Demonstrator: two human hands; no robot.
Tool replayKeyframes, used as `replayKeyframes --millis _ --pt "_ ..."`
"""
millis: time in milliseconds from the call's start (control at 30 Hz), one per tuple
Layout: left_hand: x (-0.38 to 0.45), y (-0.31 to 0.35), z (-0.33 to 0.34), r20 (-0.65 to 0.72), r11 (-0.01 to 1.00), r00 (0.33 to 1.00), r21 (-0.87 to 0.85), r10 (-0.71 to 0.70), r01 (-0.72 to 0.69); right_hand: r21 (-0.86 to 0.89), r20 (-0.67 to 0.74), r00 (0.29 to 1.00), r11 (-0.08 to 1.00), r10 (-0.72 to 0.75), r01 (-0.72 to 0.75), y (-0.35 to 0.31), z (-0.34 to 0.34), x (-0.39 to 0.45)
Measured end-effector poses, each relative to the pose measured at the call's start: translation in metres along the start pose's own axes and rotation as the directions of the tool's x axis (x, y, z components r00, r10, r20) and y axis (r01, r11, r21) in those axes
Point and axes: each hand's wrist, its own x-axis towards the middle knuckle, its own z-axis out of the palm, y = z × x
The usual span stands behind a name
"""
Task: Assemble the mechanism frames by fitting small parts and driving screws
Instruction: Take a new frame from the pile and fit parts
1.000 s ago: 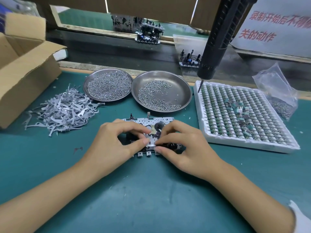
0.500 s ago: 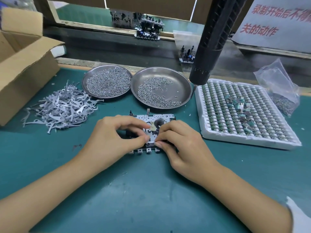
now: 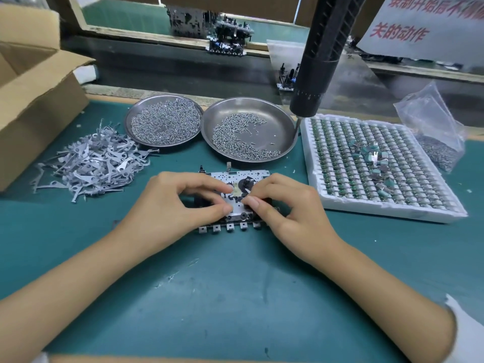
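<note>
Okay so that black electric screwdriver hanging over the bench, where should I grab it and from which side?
Grip the ribbed black barrel of the screwdriver with the right hand, reaching up from below-right. It hangs tilted, bit down beside the steel dish, so the barrel is the graspable part.

Open mat near the body; the far half of the table is crowded.

The green table (image 3: 235, 297) lies bare between the forearms and on the near side of the mechanism frame (image 3: 235, 200), which both hands cover. Far left, a pile of metal levers (image 3: 91, 163) and a cardboard box (image 3: 34, 106) block the way. Two steel dishes of screws (image 3: 163, 121) (image 3: 248, 132) sit side by side just beyond the frame. A hanging electric screwdriver (image 3: 322, 56) comes down between the right dish and the white foam tray (image 3: 377, 166), which fills the right side, with a plastic bag (image 3: 434, 127) beyond it.
</note>
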Motion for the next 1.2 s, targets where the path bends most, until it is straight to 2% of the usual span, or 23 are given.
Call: replayKeyframes --millis 167,234,300,367,400,467,534,601,701,1034,1201 --pt "0.000 0.002 0.000 -0.038 0.996 0.996 0.030 0.083 -0.081 0.030 -0.036 0.999 0.999 -0.011 0.012 0.000 0.004 0.000" --pt "0.005 0.001 -0.003 -0.130 0.985 0.979 0.092 0.156 -0.145 0.032 -0.041 0.999 0.999 -0.017 0.019 0.001 0.005 0.000" --pt "0.015 -0.003 -0.013 -0.277 0.967 0.937 0.193 0.214 -0.164 0.024 -0.039 0.999 0.999 -0.027 0.028 0.002 0.005 0.000" --pt "0.031 -0.008 -0.028 -0.395 0.939 0.891 0.331 0.226 -0.091 0.009 -0.031 0.999 0.999 -0.034 0.035 0.003 0.006 -0.001" --pt "0.042 -0.010 -0.037 -0.408 0.913 0.889 0.408 0.209 -0.027 -0.001 -0.027 0.999 0.999 -0.040 0.040 0.003 0.007 -0.001" --pt "0.063 -0.015 -0.049 -0.353 0.815 0.928 0.569 0.121 0.111 -0.017 -0.029 0.998 0.998 -0.054 0.053 0.004 0.007 0.000" --pt "0.080 -0.017 -0.054 -0.303 0.726 0.953 0.655 -0.002 0.210 -0.021 -0.033 0.997 0.998 -0.065 0.065 0.004 0.006 -0.001" --pt "0.091 -0.018 -0.052 -0.298 0.708 0.951 0.655 -0.079 0.264 -0.016 -0.029 0.998 0.999 -0.052 0.052 0.004 0.007 -0.002" --pt "0.097 -0.016 -0.050 -0.354 0.686 0.930 0.652 -0.099 0.321 -0.019 -0.027 0.998 0.998 -0.052 0.052 0.004 0.006 -0.001" --pt "0.083 -0.023 -0.048 -0.482 0.687 0.856 0.688 0.190 0.235 -0.015 -0.031 0.999 0.999 -0.036 0.036 0.002 0.006 0.002" --pt "0.081 -0.028 -0.047 -0.493 0.619 0.841 0.738 0.222 0.269 -0.017 -0.037 0.999 0.999 -0.040 0.039 0.003 0.006 0.002"
